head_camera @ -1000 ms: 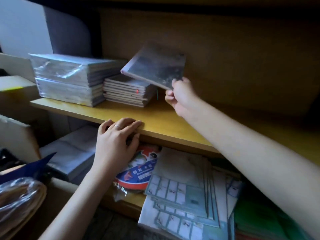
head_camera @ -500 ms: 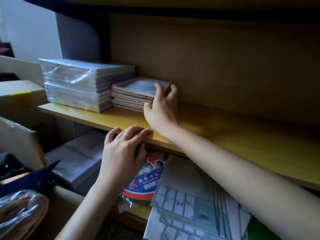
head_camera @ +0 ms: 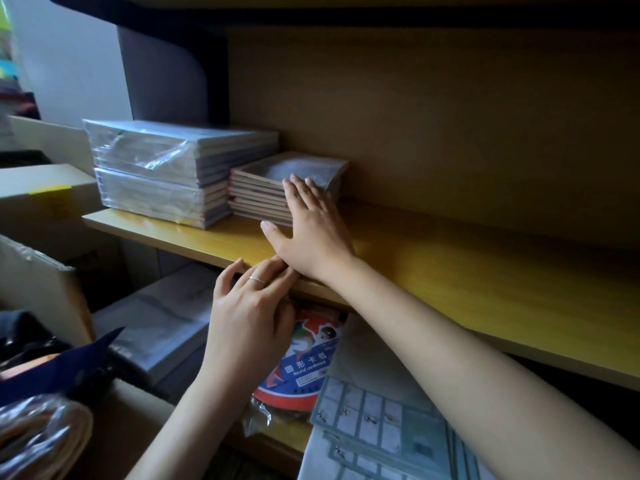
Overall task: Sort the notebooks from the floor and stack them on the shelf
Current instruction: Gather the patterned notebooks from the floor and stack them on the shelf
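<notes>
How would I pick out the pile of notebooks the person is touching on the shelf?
Find the long yellow wooden shelf. Near its left end stand two stacked bundles of notebooks wrapped in clear plastic; the short stack of thin notebooks sits just right of them. It alone is lower, not bundled in plastic, with the right hand flat against it.

A second ago the right grip held a notebook tilted in the air above the small stack. That notebook now lies flat on top of the stack. The grip has let go, and its straight fingers press against the stack's right side.
</notes>
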The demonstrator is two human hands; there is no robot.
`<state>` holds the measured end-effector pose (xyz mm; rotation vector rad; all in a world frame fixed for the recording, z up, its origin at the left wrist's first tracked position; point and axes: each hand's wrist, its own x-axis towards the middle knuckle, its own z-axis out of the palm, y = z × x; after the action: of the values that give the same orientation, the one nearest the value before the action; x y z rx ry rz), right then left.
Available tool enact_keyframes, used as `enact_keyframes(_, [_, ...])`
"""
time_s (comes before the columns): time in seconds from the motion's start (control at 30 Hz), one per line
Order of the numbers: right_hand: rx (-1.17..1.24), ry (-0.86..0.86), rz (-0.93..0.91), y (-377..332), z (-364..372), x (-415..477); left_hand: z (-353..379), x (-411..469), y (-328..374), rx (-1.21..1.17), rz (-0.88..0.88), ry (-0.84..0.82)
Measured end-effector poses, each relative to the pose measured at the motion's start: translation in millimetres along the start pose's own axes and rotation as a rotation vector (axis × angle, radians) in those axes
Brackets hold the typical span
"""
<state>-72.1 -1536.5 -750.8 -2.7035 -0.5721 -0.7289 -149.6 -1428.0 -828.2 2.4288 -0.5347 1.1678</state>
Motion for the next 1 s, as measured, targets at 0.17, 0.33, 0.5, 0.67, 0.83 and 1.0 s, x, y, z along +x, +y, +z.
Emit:
enact_keyframes(0.17, [0.025, -0.012, -0.035, 6, 1, 12, 1, 1, 0, -0.017, 0.012, -0.003])
enact_keyframes(0.33, [0.010, 0.211, -0.047, 8, 1, 14, -1, 0, 1, -0.033, 0.017, -0.005])
enact_keyframes(0.5, [-0.045, 0.191, -0.112, 7, -2, 4, -2, 1, 2, -0.047, 0.007, -0.013])
enact_keyframes(0.67, [-0.190, 0.402, -0.033, 6, -4, 7, -2, 1, 1, -0.074, -0.003, -0.015])
enact_keyframes(0.83, [-0.214, 0.472, -0.120, 7, -13, -1, -2, 2, 0, -0.117, 0.002, 0.002])
enact_keyframes(1.0, [-0.259, 0.265, -0.326, 9, -19, -19, -1, 4, -2, -0.145, 0.041, 0.044])
